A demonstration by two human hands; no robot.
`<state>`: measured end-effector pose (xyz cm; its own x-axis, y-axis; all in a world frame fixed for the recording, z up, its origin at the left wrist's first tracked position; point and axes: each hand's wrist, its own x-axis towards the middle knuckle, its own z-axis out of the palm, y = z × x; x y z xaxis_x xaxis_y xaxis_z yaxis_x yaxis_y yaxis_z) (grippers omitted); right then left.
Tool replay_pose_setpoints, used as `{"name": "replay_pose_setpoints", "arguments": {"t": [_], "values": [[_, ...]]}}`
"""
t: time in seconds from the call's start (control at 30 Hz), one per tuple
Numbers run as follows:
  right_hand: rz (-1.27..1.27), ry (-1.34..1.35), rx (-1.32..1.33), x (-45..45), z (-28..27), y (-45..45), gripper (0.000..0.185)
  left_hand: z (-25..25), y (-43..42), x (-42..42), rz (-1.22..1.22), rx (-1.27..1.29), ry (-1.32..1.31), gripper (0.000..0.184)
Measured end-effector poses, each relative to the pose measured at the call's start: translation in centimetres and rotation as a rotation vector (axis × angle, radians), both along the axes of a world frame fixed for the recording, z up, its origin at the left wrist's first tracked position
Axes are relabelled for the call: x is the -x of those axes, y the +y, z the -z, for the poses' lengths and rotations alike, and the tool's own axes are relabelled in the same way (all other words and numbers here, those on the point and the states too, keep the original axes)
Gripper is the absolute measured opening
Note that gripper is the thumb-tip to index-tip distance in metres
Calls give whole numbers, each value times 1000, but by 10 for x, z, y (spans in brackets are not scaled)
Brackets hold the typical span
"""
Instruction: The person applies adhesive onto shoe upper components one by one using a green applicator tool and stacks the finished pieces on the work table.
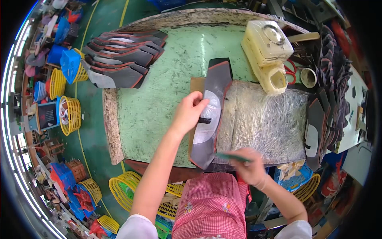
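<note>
A grey curved shoe-upper piece (212, 103) with red edging, a pale silvery patch and a small black tab lies in front of me on the bench. My left hand (191, 109) pinches its left edge, thumb and fingers closed together. In my right hand (251, 166) is a slim green-handled tool (232, 157), smeared by motion. Its tip is close to the lower right edge of the piece; I cannot tell whether it touches. Under the piece, a strip of brown board (196, 84) shows on the left.
Overlapping upper pieces (123, 55) lie at the back left, and more (316, 123) hang stacked at the right. A glue-crusted plastic jug (266, 51), red scissors (291, 72) and a small pot (308, 77) stand at the back right. A glue-covered sheet (262, 123) covers the right bench. Yellow baskets (119, 189) sit below.
</note>
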<state>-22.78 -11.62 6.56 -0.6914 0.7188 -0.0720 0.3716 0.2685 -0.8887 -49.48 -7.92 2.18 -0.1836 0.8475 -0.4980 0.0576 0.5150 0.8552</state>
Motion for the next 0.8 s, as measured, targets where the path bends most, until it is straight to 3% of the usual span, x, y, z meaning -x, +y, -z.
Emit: {"name": "replay_pose_setpoints", "arguments": {"t": [0.03,0.1,0.17,0.23,0.3,0.33,0.37,0.43,0.47,0.53,0.67,0.8], "values": [[239,102,97,-13,10,3,27,-1,-2,-1,64,-88,15,18],[573,48,456,-53,42,2,15,-9,-18,2,-7,-226,-53,23],[660,194,360,-52,54,-6,11,-38,-56,8,-394,-211,-717,37],[698,212,384,-55,60,-10,19,-28,-105,40,-615,-262,-810,57],[780,157,502,-71,55,-2,16,-69,-100,46,-598,-445,-1002,66],[868,220,516,-86,57,6,12,-74,-102,51,-736,-520,-944,66],[958,278,530,-96,56,16,9,-51,-122,76,-565,-663,-1063,62],[951,-165,84,-99,43,31,23,-76,-118,98,-716,-650,-889,58],[948,-161,83,-109,44,32,23,-84,-120,114,-727,-627,-873,56],[865,-474,-63,-138,51,26,41,-90,-127,151,-752,-660,-717,46],[880,-303,110,-140,48,16,48,-93,-102,204,-989,-748,-416,33],[832,-273,153,-129,43,13,42,-21,-82,301,-1194,-615,-404,20]]}}
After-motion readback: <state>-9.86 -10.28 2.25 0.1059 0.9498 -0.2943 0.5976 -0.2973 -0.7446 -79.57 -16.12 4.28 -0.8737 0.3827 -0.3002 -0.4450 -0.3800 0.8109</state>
